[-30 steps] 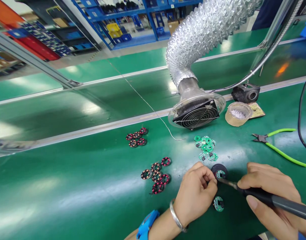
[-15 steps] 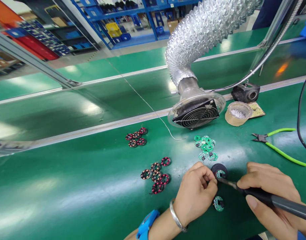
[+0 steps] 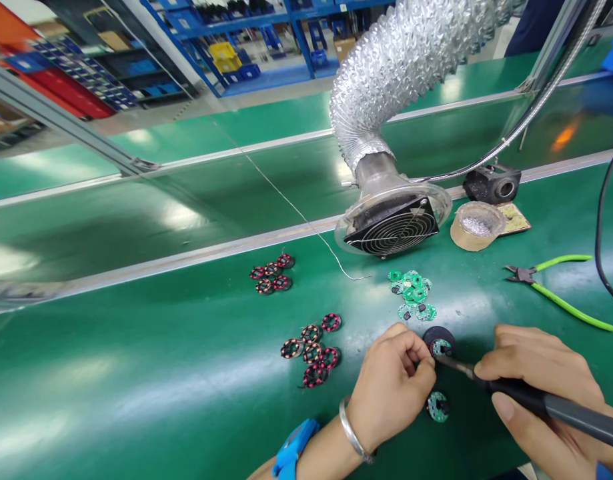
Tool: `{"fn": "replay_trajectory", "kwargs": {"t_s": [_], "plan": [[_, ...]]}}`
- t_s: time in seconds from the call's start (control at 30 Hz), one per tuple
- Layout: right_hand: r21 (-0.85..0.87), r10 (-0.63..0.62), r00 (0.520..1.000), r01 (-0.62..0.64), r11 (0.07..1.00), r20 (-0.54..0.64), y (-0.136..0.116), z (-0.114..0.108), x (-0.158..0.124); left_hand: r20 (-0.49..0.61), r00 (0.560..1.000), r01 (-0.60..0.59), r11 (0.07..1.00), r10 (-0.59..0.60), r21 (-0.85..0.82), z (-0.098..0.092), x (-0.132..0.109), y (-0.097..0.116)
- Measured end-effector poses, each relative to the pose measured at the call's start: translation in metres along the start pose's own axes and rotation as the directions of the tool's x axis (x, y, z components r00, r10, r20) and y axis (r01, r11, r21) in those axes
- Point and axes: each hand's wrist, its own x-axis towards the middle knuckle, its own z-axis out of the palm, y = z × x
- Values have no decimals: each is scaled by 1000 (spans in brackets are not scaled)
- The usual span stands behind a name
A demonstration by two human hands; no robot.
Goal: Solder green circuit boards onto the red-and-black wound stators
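Observation:
My right hand (image 3: 546, 387) is closed round the dark handle of a soldering iron (image 3: 516, 390). The iron's tip meets the near left edge of a small round green circuit board (image 3: 441, 347), which sits on a round black base (image 3: 433, 334). At that same edge, my left hand (image 3: 397, 380) is closed with thumb and fingertips pinched together; what lies between them is hidden. Just below on the bench is a second round circuit board (image 3: 437, 407). A heap of loose green circuit boards (image 3: 412, 293) lies beyond my left hand.
Copper-wound coil rings lie in a near group (image 3: 312, 352) and a far group (image 3: 272, 273). A fume extractor hood (image 3: 393, 227) hangs above the bench. Right of it are a tub (image 3: 476, 228), a sponge tray (image 3: 514, 219), a black holder (image 3: 492, 185) and green-handled cutters (image 3: 551, 283). Solder wire (image 3: 296, 208) hangs down.
Both hands and the iron stay in nearly the same place, with the tip still at the board. Only a very slight shift of the whole view shows.

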Motion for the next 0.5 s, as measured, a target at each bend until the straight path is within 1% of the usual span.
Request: {"fn": "replay_trajectory", "kwargs": {"t_s": [0.13,0.3,0.5], "plan": [[-8,-42,999,42,999,0,-2,-2,5,4,1000,13,1000,-13,-8,0,0,0],[-3,-45,999,45,999,10,-1,-2,4,10,1000,28,1000,-28,-7,0,0,1],[-10,-56,998,56,998,-29,0,3,-1,6,1000,21,1000,-21,-2,-1,1,2]]}}
